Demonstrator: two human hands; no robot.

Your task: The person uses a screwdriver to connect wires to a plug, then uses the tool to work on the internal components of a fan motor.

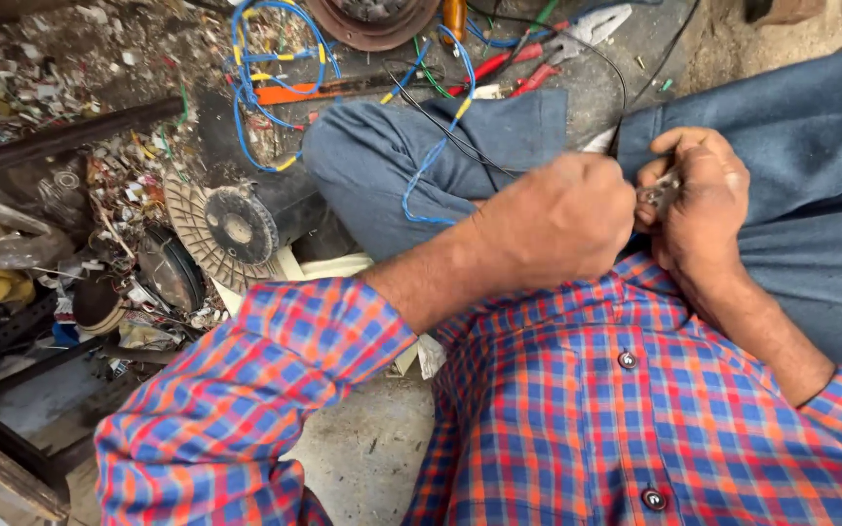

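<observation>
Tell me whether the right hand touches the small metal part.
Touching: the head view shows the right hand pinching the small metal part between its fingers.

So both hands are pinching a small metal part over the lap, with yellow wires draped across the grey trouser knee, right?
Nearly. The head view shows the left hand and right hand at the small metal part, but the wires across the grey trouser knee are blue and black, not yellow.

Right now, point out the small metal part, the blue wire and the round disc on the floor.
small metal part (662, 190): head view, its shiny face between the right hand's fingers.
blue wire (438, 148): head view, the stretch over the knee.
round disc (239, 226): head view, its dark hub.
</observation>
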